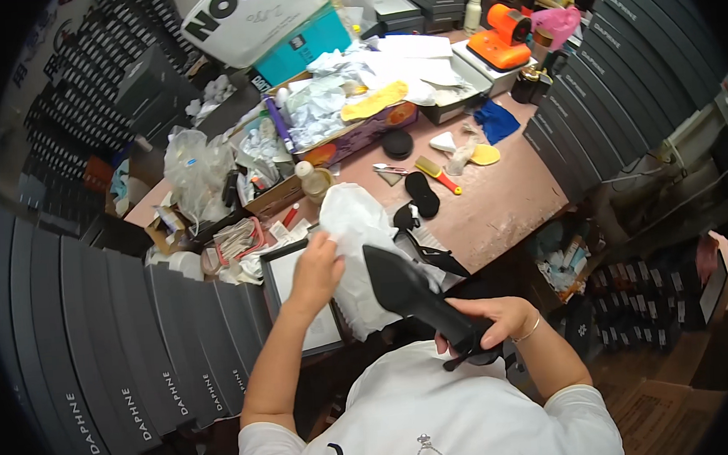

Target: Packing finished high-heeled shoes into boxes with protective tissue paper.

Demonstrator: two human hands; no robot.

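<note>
Head view: I have the black heeled shoe (405,292) in my right hand (493,315), fingers closed firmly around its heel end, the dark sole turned up and the toe pointing at the white tissue paper (348,220). The shoe sits at the paper's lower right, overlapping it in this view. My left hand (321,268) is at the paper's left edge, fingers bent and close together; blur hides whether they pinch the sheet, so I cannot tell. A second black shoe (435,258) lies just right of the paper, and the open grey box (319,334) is left of it, partly under my forearm. The brush (438,176) lies beyond the paper, to its right.

I judge this to be shoe-and-paper handling. To do it well, I'd hold the shoe by its heel end, steer the thin heel clear of my shirt (442,414), and smooth the sheet before the toe meets it.
</note>
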